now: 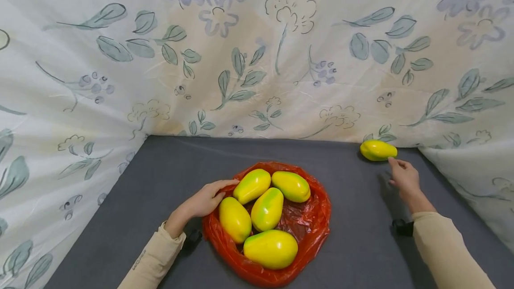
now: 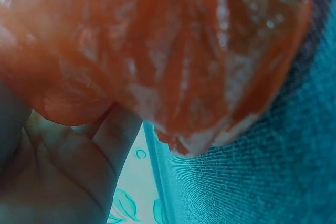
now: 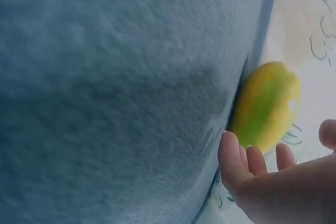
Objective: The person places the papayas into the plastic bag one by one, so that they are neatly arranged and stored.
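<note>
A red plastic bag (image 1: 321, 235) stands with its mouth spread wide on the dark table. Inside lie several yellow papayas (image 1: 271, 249), some with green streaks. My left hand (image 1: 205, 197) holds the bag's left rim, fingers over the edge beside the upper-left papaya (image 1: 252, 186). In the left wrist view the red plastic (image 2: 173, 51) hides most of those fingers. Another papaya (image 1: 378, 150) lies alone at the table's far right. Just in front of it is my right hand (image 1: 404, 179), fingers loosely bent and the fingertips close to its near end; contact cannot be told.
A grey cloth-covered table (image 1: 168, 164) carries everything. Floral fabric (image 1: 241, 75) hangs as a wall behind it and along both sides. The lone papaya lies close to the back fabric.
</note>
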Demonstrator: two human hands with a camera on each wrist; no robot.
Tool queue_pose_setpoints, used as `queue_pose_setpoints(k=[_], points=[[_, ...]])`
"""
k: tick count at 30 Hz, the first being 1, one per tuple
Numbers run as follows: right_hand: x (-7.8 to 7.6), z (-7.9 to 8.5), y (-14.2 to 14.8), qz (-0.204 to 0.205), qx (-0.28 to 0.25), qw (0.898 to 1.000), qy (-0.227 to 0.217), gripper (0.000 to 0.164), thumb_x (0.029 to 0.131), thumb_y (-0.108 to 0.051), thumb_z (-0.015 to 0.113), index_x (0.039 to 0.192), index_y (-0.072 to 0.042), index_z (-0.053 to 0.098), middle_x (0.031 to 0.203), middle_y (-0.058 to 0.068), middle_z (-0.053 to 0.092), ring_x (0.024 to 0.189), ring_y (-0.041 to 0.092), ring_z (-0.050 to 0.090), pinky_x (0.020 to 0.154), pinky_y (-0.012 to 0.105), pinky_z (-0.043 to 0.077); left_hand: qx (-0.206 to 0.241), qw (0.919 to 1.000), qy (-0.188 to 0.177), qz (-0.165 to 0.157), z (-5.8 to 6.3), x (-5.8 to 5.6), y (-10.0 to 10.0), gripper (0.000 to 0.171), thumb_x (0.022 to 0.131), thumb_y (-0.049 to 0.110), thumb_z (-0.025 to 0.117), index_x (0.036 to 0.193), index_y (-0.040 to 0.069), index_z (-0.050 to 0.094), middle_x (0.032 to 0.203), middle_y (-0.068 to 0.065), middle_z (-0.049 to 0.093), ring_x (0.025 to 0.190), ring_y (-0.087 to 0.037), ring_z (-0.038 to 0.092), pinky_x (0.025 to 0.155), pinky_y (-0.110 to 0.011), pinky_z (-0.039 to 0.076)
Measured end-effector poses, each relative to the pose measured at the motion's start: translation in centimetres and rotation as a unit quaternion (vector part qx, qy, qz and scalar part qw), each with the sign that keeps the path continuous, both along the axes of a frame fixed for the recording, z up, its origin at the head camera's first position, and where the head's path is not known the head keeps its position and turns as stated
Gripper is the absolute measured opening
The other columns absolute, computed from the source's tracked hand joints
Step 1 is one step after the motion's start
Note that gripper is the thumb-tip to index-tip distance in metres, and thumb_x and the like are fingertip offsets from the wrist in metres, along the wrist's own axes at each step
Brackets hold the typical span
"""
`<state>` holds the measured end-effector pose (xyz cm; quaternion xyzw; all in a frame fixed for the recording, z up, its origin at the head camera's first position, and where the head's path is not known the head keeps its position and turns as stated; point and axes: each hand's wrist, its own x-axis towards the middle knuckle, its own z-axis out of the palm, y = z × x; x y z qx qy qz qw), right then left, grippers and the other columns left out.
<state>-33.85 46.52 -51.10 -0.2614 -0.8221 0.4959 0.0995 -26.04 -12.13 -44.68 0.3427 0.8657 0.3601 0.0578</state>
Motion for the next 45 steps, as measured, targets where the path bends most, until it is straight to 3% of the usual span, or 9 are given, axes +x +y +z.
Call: queue_pose_setpoints(k=[13,16,20,24,26,35,40,42,45], points=[[-3.1,0.6,2.1,-0.054,-0.112,0.992,-0.014,0.092,0.084,-0.072,0.031,0.154,-0.020,0.005,0.155,0.014,0.015,0.136,0.035,0.027,0.094,0.045,0.045,0.011,0.9999,-0.002,0.000,-0.3,0.0,0.1,0.046,0.092,-0.011,0.047,0.137,-0.001,0.048,0.134,-0.019,0.051,0.122,-0.035,0.047,0.100,-0.050,0.037],[-2.8,1.9,1.4,-0.055,-0.158,0.986,-0.018,0.091,0.085,-0.069,0.034,0.154,-0.020,0.001,0.156,0.014,0.011,0.138,0.034,0.023,0.084,0.038,0.051,0.012,0.9999,0.000,0.002,-0.3,-0.1,-0.1,0.046,0.092,-0.011,0.048,0.136,-0.002,0.048,0.134,-0.019,0.051,0.122,-0.035,0.047,0.100,-0.050,0.037],[-1.4,5.0,-0.3,-0.063,-0.230,0.971,-0.024,0.085,0.091,-0.061,0.036,0.153,-0.019,-0.005,0.157,0.011,0.004,0.140,0.031,0.016,0.068,0.029,0.054,0.012,0.9999,0.002,0.000,-0.3,-0.2,-0.2,0.045,0.092,-0.011,0.047,0.136,-0.002,0.048,0.134,-0.019,0.051,0.122,-0.035,0.047,0.100,-0.050,0.037],[-0.6,7.2,-1.0,-0.078,-0.281,0.956,-0.037,0.082,0.093,-0.057,0.036,0.152,-0.021,-0.008,0.158,0.006,0.000,0.142,0.027,0.011,0.078,0.034,0.054,0.011,0.9999,0.001,-0.001,-0.2,-0.2,-0.3,0.045,0.092,-0.012,0.047,0.136,-0.002,0.048,0.134,-0.018,0.051,0.122,-0.035,0.047,0.100,-0.049,0.037],[-0.7,7.5,-0.8,-0.089,-0.302,0.948,-0.043,0.081,0.093,-0.056,0.038,0.152,-0.025,-0.007,0.158,0.003,0.000,0.142,0.024,0.011,0.075,0.035,0.054,0.010,1.0000,0.000,0.000,-0.2,-0.2,-0.3,0.045,0.092,-0.012,0.047,0.136,-0.002,0.048,0.134,-0.018,0.051,0.122,-0.035,0.047,0.100,-0.049,0.037],[-2.6,6.5,0.9,-0.127,-0.359,0.924,-0.040,0.084,0.090,-0.057,0.045,0.150,-0.036,-0.011,0.157,-0.005,0.000,0.142,0.019,0.009,0.052,0.035,0.054,0.010,0.9999,0.001,-0.004,-0.1,-0.2,0.0,0.045,0.092,-0.011,0.047,0.136,-0.002,0.048,0.134,-0.017,0.051,0.122,-0.034,0.048,0.100,-0.048,0.037],[-3.3,6.1,0.7,-0.138,-0.327,0.933,-0.052,0.083,0.091,-0.051,0.049,0.153,-0.030,-0.003,0.156,-0.002,0.008,0.136,0.025,0.026,0.062,0.036,0.056,0.007,1.0000,0.003,-0.001,-0.3,-0.2,-0.1,0.045,0.092,-0.010,0.048,0.136,-0.001,0.049,0.134,-0.017,0.051,0.121,-0.033,0.048,0.099,-0.048,0.038],[-4.1,5.2,1.2,-0.141,-0.319,0.936,-0.054,0.082,0.091,-0.048,0.052,0.153,-0.028,0.002,0.155,-0.002,0.011,0.127,0.025,0.036,0.056,0.031,0.055,0.008,1.0000,0.004,0.000,-0.3,-0.2,-0.1,0.045,0.092,-0.010,0.048,0.137,0.000,0.049,0.134,-0.017,0.051,0.121,-0.033,0.048,0.099,-0.048,0.038],[-5.6,3.4,2.4,-0.144,-0.320,0.935,-0.047,0.084,0.089,-0.049,0.057,0.153,-0.028,0.007,0.154,-0.004,0.014,0.121,0.022,0.037,0.048,0.030,0.053,0.010,0.9999,0.006,-0.002,-0.3,-0.3,-0.2,0.045,0.092,-0.011,0.048,0.136,-0.001,0.049,0.134,-0.016,0.052,0.121,-0.033,0.048,0.099,-0.048,0.038]])
